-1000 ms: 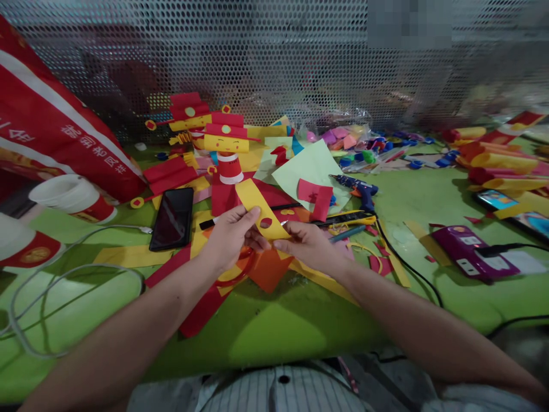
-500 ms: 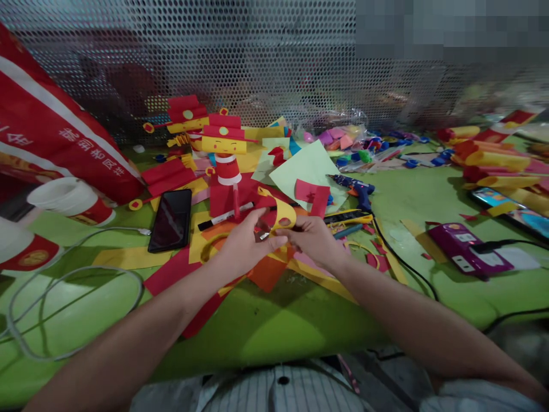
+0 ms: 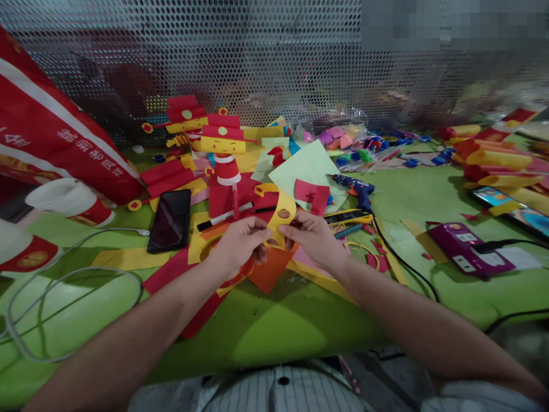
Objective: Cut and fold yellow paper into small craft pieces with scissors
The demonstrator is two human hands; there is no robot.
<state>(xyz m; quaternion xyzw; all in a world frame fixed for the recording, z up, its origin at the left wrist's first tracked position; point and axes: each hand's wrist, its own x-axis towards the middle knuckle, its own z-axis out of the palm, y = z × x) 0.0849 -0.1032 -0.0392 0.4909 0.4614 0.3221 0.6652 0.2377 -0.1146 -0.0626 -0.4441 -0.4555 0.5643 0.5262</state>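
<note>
A curling yellow paper strip (image 3: pixel 279 216) with oval holes cut in it is held up between my two hands. My left hand (image 3: pixel 240 243) pinches its lower left edge between thumb and fingers. On the other side, my right hand (image 3: pixel 315 237) grips the strip's right edge with thumb and forefinger. Orange paper (image 3: pixel 268 270) lies beneath them on the green table (image 3: pixel 274 332). A red curved object (image 3: pixel 241 276) shows under my left wrist, mostly hidden. Behind the hands stands a paper-cup figure (image 3: pixel 223 146) with a yellow face and a red hat.
A black phone (image 3: pixel 169 221) and a white cable (image 3: pixel 75 274) lie left, near paper cups (image 3: pixel 71 200). A blue glue gun (image 3: pixel 358 190), a marker (image 3: pixel 225 216) and pale green paper (image 3: pixel 313 166) lie beyond my hands. To the right sits a purple power socket (image 3: pixel 469 249).
The yellow strip has turned to face me more, and its holes show more fully. My left fingers have closed on its lower edge. A silvery bit near my left fingers no longer shows.
</note>
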